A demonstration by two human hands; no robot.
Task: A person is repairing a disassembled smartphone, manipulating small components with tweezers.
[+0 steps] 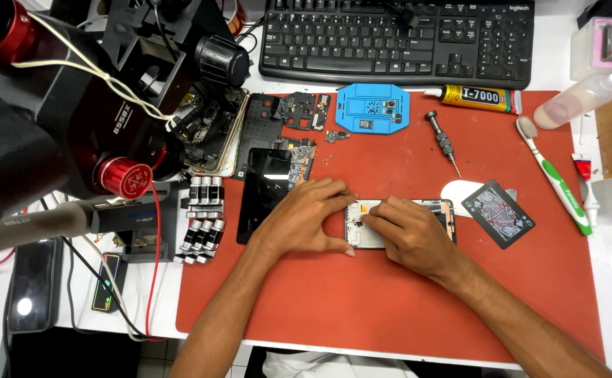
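An opened phone frame (362, 235) lies flat in the middle of a red work mat (390, 301). My left hand (307, 217) rests on the mat at the frame's left end, fingers curled against its edge. My right hand (407, 231) lies over the frame's middle and right part, fingertips pressing on its inside and hiding most of it. I cannot make out any tool in either hand.
A black screen panel (264, 192) and circuit boards (299, 112) lie left of the hands. A blue jig (374, 108), screwdriver (444, 143), glue tube (477, 96), playing card (498, 213) and toothbrush (554, 175) sit behind and right. Keyboard (397, 38) at the back, microscope (110, 105) at left.
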